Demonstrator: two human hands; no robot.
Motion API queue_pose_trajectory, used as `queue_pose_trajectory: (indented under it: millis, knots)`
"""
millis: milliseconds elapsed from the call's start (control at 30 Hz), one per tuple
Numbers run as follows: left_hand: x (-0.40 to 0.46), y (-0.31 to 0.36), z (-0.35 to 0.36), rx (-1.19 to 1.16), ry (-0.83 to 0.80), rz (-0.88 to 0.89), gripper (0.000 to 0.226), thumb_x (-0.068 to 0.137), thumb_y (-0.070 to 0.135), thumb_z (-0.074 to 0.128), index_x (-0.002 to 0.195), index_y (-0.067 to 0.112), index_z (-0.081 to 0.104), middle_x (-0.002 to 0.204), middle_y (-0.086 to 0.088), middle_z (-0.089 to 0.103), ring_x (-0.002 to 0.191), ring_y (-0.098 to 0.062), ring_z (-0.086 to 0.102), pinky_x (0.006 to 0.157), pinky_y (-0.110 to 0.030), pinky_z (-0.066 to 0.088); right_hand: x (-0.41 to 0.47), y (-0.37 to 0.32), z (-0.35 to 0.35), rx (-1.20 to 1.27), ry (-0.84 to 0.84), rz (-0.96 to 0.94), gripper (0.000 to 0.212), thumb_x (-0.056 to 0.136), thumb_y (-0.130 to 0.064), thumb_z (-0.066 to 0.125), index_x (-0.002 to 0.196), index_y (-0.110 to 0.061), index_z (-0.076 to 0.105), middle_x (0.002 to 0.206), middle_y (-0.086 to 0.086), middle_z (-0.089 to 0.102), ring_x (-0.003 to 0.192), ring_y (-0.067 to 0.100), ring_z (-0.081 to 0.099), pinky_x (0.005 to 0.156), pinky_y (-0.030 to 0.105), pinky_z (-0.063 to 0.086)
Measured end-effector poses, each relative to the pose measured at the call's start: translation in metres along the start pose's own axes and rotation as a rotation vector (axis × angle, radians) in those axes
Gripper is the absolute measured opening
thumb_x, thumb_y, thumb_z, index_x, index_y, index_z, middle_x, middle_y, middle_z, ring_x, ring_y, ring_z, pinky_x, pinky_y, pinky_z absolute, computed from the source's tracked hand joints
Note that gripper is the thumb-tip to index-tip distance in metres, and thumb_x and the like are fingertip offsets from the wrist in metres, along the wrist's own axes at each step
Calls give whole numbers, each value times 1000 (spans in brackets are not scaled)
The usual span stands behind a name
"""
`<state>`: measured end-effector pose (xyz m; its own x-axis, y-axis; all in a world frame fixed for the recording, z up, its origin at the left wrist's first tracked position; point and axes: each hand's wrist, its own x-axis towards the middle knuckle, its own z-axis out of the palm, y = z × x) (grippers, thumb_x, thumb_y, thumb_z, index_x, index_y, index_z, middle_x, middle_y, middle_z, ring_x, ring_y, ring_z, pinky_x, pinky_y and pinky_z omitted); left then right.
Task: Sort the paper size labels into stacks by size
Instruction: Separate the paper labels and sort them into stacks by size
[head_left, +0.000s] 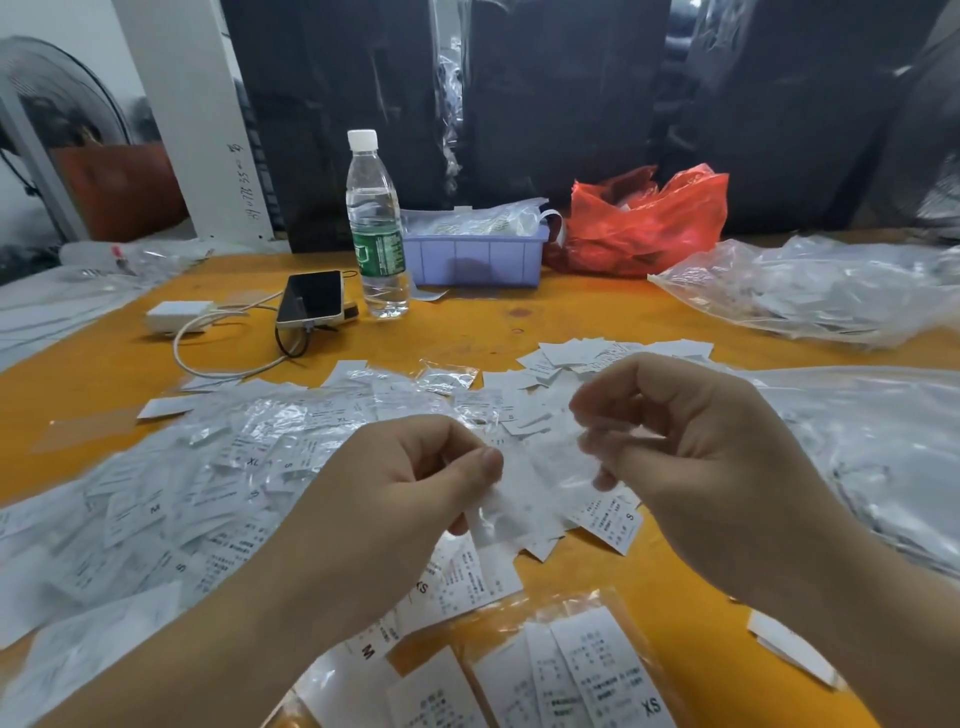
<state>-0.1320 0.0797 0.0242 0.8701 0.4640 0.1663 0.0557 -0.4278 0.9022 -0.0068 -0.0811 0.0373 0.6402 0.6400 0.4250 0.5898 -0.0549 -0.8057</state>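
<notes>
1. Above the orange table (545, 322), the left hand (395, 499) pinches a blurred white label (511, 499) between thumb and fingers
2. The right hand (701, 457) has curled fingers; whether they grip the label I cannot tell
3. Loose labels (171, 499) marked XL, M, S, XS lie scattered beneath, near a water bottle (375, 223)
</notes>
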Motion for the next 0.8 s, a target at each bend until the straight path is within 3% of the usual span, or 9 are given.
queue_pose_trajectory:
  millis: [133,200,300,400,467,567,633,700,800]
  knots:
    - [1,-1,-4,21,48,14,16,85,42,64,77,30,71,57,4,62,48,-4,50,53,-22,43,1,1,-2,-95,-47,-4,44,75,15,45,64,-23,63,54,0,55,42,16,45,38,27,34]
    - [0,0,-4,39,54,43,16,85,42,64,77,30,70,59,0,63,47,-11,50,48,-22,42,2,0,-2,1,-82,9,35,74,6,41,57,-19,59,48,2,43,41,13,33,40,28,27]
    - [-4,3,-2,96,67,109,15,84,43,65,77,30,68,57,2,61,44,-7,47,45,-18,40,-1,-3,-2,130,-175,13,16,73,-25,48,72,-25,64,51,-3,39,47,15,32,45,33,27]
    - [-6,6,1,120,47,158,20,86,47,67,75,30,68,51,6,55,42,0,44,43,-10,34,-5,-3,1,49,-328,-26,27,74,-52,57,96,-37,64,52,-10,41,49,6,38,48,23,34]
    - [-7,9,3,114,34,186,24,81,50,66,74,28,68,48,10,51,41,-1,43,43,-9,31,-5,-1,5,-47,-369,-68,22,78,-48,62,97,-38,64,52,-12,44,49,2,40,49,20,35]
    - [-7,9,3,83,16,196,27,79,54,66,74,28,69,48,7,51,41,-2,40,43,-11,30,-3,1,8,-31,-354,-42,5,86,-29,67,82,-30,70,48,-13,40,47,3,36,48,19,32]
    - [-6,8,2,86,6,179,26,77,55,62,78,31,69,55,2,58,45,-4,46,44,-20,35,-1,3,8,39,-352,4,9,87,-22,69,79,-25,71,48,-13,39,47,7,35,49,21,30]
    - [-5,7,0,62,-31,146,30,76,60,61,83,33,70,66,1,63,57,-10,56,55,-29,45,1,2,7,108,-332,38,8,81,-28,71,77,-22,72,51,-8,41,48,10,36,49,24,31]
    - [-6,5,-1,82,-107,111,35,72,66,60,87,37,70,74,13,66,64,0,58,58,-18,46,2,1,7,283,-300,108,14,73,-29,70,71,-15,69,50,-3,42,44,8,33,44,17,29]
